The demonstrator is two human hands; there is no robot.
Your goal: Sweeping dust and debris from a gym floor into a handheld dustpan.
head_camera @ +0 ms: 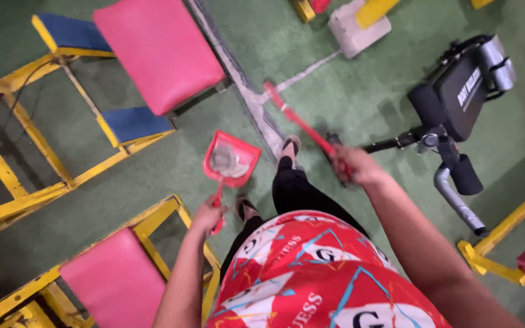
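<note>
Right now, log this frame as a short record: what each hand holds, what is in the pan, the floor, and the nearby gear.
left hand: grip closed on the handle of a red plastic dustpan
right hand: grip closed on a red long-handled brush, blurred
dustpan contents: grey dust and debris
floor: green carpet
left side: yellow metal-framed benches with pink pads
right side: black padded exercise bench

Green carpeted floor (347,91), crossed by a worn grey seam strip (247,91). Standing directly on it: yellow-framed benches with pink pads (159,48), a black adjustable exercise bench (457,97), a grey block (356,30).
</note>
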